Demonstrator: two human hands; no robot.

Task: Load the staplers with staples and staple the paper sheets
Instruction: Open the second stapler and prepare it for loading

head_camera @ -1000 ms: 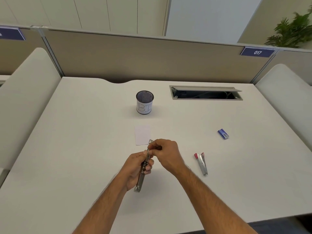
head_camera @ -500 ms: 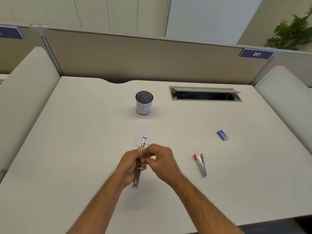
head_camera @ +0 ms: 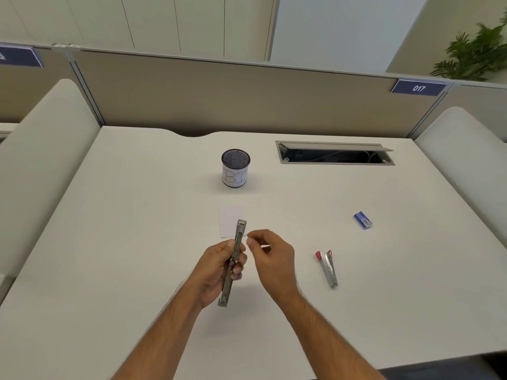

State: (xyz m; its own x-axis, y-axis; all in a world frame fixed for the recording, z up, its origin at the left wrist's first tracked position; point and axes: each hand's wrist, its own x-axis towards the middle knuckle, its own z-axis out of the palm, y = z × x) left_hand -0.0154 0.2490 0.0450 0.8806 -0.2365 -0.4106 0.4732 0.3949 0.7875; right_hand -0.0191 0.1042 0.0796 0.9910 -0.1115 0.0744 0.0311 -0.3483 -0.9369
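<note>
**Loading stapler, staples maybe in pinch**

Gripping opened stapler (head_camera: 233, 266) in left hand (head_camera: 216, 270), fingers curled round it, above desk (head_camera: 123, 229) near paper (head_camera: 229, 220). Right hand (head_camera: 270, 256) just beside, fingertips (head_camera: 250, 240) pinched; contents too small to tell. Risk: strip misaligned with channel, jams or drops. Second stapler (head_camera: 327, 268) and staple box (head_camera: 362, 220) lying right.

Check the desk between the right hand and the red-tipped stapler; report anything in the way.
Nothing visible lies between the right hand and the red-tipped stapler: only bare desk. The blue staple box sits farther back, off that line.
</note>
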